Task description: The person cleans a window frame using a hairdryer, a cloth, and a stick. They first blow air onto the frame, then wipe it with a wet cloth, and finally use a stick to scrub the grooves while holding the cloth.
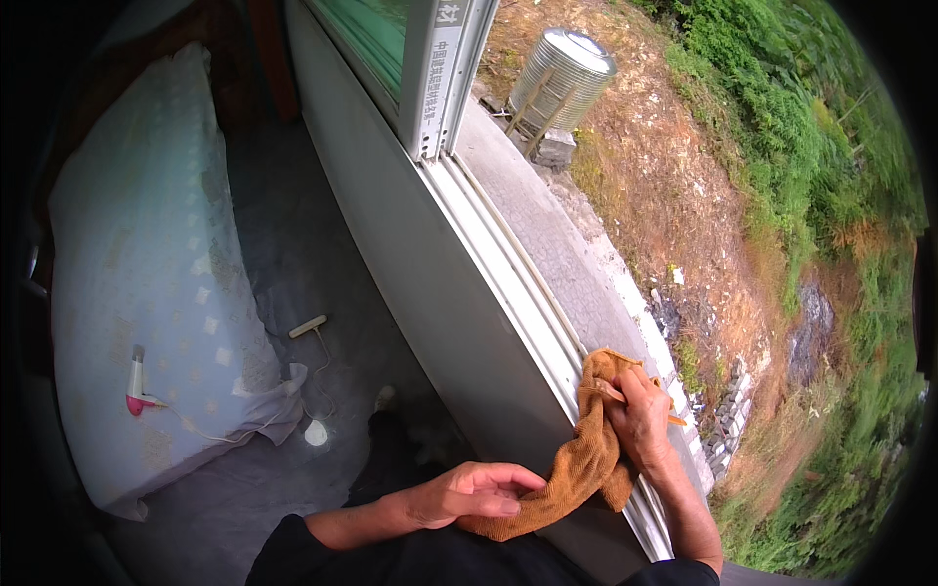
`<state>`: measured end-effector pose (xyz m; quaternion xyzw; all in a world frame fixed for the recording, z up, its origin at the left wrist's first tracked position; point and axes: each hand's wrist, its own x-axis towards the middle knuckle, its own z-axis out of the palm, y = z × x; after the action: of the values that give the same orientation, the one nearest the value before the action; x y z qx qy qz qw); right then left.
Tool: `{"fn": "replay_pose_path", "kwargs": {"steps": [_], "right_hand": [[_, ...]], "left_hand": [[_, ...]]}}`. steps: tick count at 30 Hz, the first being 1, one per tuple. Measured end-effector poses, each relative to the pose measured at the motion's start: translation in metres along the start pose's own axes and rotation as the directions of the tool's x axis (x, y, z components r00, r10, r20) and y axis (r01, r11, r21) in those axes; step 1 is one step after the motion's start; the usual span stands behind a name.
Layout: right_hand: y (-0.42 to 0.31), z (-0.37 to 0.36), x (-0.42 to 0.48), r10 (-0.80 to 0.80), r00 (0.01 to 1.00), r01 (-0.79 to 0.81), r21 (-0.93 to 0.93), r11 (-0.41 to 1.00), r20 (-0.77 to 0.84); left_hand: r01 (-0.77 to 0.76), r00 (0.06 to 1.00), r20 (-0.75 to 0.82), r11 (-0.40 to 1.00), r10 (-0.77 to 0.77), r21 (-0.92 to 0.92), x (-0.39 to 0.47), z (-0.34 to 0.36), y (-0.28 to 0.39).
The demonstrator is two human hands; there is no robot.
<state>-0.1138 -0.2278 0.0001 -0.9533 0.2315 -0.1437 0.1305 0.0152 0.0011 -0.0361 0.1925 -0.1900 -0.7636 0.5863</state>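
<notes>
My right hand [639,414] is closed on a brown towelling cloth [597,447] over the outer side of the window track. A thin orange stick-like tool [677,420] pokes out past the same hand; the cloth and fingers hide most of it. Lower down, my left hand [480,494] lies against the trailing end of the cloth, thumb and fingers apart. Beneath the cloth runs the white sliding-window track [506,271], its grooves partly covered. At the track's upper end stands the sliding sash frame [437,88], which bears printed writing.
To the left is a bed [146,256] with a hair dryer [137,384] on its pale cover. A power strip [307,327] and its cord lie on the floor. Outside are a concrete ledge [527,190], a ribbed metal tank [563,79] and a slope with bushes.
</notes>
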Motion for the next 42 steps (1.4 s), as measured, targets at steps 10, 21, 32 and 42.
{"fn": "replay_pose_path", "kwargs": {"steps": [10, 21, 32, 42], "right_hand": [[-0.079, 0.090, 0.236, -0.215, 0.946, 0.215, -0.026, 0.976, -0.245], [-0.071, 0.083, 0.215, -0.253, 0.968, 0.232, -0.366, 0.901, -0.009], [-0.051, 0.036, 0.145, -0.134, 0.941, 0.164, 0.074, 0.984, -0.312], [-0.111, 0.096, 0.257, -0.231, 0.972, 0.221, -0.170, 0.960, -0.043]], "left_hand": [[-0.636, 0.722, -0.333, 0.771, 0.607, 0.026, -0.008, -0.039, 0.075], [-0.698, 0.622, -0.373, 0.703, 0.689, 0.135, -0.002, -0.052, 0.079], [-0.440, 0.868, -0.284, 0.896, 0.407, -0.062, 0.005, -0.021, 0.034], [-0.755, 0.564, -0.372, 0.643, 0.737, 0.129, -0.009, -0.046, 0.083]]}}
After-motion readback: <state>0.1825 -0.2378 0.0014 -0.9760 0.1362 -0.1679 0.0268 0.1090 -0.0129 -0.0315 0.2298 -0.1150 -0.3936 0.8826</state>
